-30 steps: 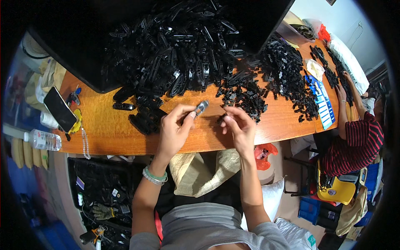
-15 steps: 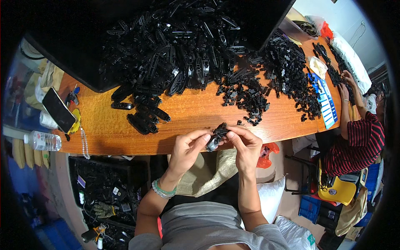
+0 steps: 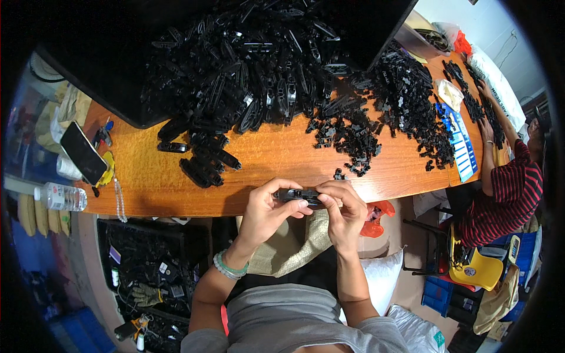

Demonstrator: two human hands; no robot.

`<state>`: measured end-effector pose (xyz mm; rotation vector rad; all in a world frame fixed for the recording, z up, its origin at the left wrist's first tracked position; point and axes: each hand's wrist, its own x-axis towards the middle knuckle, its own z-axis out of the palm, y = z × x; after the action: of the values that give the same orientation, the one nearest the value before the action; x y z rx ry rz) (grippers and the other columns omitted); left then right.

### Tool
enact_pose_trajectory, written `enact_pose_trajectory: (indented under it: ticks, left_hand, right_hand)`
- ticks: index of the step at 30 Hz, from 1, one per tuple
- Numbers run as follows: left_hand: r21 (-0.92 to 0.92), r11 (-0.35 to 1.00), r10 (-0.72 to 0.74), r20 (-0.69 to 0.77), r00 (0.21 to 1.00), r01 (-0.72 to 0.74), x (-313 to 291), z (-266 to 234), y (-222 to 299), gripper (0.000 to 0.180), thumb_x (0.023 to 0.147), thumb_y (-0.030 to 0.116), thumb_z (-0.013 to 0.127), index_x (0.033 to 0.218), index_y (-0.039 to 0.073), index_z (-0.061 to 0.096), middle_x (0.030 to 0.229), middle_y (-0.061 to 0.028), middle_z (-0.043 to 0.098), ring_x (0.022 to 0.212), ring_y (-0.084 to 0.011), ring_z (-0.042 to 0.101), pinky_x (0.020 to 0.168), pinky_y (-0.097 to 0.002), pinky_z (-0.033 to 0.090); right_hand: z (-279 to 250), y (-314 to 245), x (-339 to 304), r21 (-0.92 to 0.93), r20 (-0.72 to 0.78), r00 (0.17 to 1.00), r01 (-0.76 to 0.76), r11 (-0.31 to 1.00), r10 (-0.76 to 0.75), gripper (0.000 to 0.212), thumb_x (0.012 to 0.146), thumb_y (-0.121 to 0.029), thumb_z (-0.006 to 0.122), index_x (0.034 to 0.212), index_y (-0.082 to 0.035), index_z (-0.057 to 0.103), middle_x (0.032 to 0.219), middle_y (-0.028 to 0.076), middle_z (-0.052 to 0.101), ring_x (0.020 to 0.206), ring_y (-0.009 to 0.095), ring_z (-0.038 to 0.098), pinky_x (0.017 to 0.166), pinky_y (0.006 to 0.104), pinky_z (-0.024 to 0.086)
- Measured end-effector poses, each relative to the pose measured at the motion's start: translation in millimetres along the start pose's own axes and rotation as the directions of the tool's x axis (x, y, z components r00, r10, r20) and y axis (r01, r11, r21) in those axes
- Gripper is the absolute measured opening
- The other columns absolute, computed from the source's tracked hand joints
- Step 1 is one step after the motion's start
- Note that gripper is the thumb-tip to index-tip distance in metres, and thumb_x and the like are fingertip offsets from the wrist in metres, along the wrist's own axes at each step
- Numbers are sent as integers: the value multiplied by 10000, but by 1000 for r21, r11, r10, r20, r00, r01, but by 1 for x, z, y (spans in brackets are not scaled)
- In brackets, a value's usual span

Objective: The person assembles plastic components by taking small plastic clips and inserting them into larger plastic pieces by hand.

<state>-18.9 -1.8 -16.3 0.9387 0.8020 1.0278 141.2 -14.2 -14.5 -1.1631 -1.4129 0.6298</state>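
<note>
Between my two hands is a long black plastic part (image 3: 299, 195), held level just off the table's front edge. My left hand (image 3: 268, 215) pinches its left end with thumb and fingers. At its right end, the thumb and fingers of my right hand (image 3: 341, 213) are closed on it. Whether a smaller piece sits under the right fingertips is hidden. Ahead of my hands lie a group of similar long black parts (image 3: 206, 162) and a scatter of small black clips (image 3: 353, 141). A large heap of long parts (image 3: 247, 76) spills from a black bin (image 3: 106, 88).
A wooden table (image 3: 147, 191) curves around me. At left are a phone (image 3: 84, 154), a beaded strand (image 3: 119, 200) and a plastic bottle (image 3: 62, 197). More small black pieces (image 3: 406, 100) are piled at right, beside a blue-white sheet (image 3: 458, 141). A co-worker in a striped shirt (image 3: 506, 200) sits far right.
The black part has turned from tilted to level between my hands. My right fingers have curled in around its end. The co-worker's arm reaches farther along the table.
</note>
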Motion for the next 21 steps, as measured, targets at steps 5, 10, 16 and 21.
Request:
enact_pose_trajectory:
  ticks: [5, 10, 16, 21]
  left_hand:
    - [-30, 1000, 2, 14, 1000, -2, -2, 2, 2, 219, 846, -47, 616, 1049, -79, 539, 914, -160, 664, 770, -217, 688, 650, -265, 567]
    - [12, 999, 48, -23, 999, -48, -4, 0, 0, 187, 853, -33, 614, 1029, -63, 559, 893, -133, 654, 761, -169, 674, 629, -245, 547]
    - [263, 957, 127, 9, 992, -125, -12, -3, -1, 181, 857, -43, 587, 1036, -68, 577, 874, -80, 644, 764, -106, 641, 652, -228, 544]
    - [155, 982, 94, 72, 993, -104, -19, -8, 1, 256, 889, 10, 573, 1138, -46, 590, 871, -96, 673, 769, -124, 657, 652, -236, 531]
  right_hand:
    - [5, 2, -3, -27, -4, 1000, 27, 999, -27, 94, 749, 57, 663, 839, 28, 656, 839, 111, 655, 764, 216, 611, 702, 294, 470]
    - [5, 3, -3, -168, 32, 970, 244, 955, -242, 143, 756, 39, 670, 897, 18, 667, 852, 95, 656, 760, 216, 610, 718, 295, 467]
    - [4, -3, -16, 83, 142, 966, -230, 970, 217, 182, 784, -5, 692, 962, 24, 666, 877, 97, 648, 772, 161, 592, 699, 262, 463]
    - [-10, -1, -23, 85, 172, 968, -201, 976, 184, 193, 772, -3, 697, 962, 23, 674, 861, 98, 651, 762, 165, 594, 695, 265, 461]
